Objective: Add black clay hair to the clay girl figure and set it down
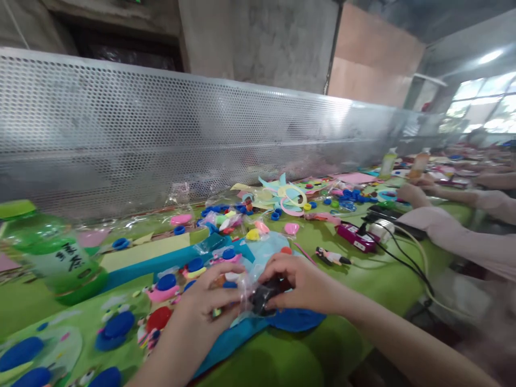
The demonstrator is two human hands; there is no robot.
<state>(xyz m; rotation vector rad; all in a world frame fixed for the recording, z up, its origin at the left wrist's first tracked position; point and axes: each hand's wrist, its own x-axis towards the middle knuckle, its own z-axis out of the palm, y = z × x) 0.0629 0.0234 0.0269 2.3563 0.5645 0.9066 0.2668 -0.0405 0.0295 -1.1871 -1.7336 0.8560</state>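
Near the front of the table, my right hand (290, 279) is closed with its fingertips around a shiny black lump (262, 298), whose kind I cannot make out. Clear plastic film (245, 293) shows beside the lump. My left hand (205, 306) has its fingers curled and pinched on that film. Under both hands lie blue sheets (237, 333) and a round dark-blue piece (298, 318). To the left, a green sheet (133, 290) carries blue caps (116, 325), a red cap (159, 319) and small colourful clay figures (163, 293).
A green tea bottle (52, 258) stands at left. Behind are paper cutouts (286, 196) and a perforated metal screen (161, 140). To the right lie a small doll figure (332, 256), a purple device (357, 236) and cables (407, 260). Another person's arm (447, 226) rests farther right.
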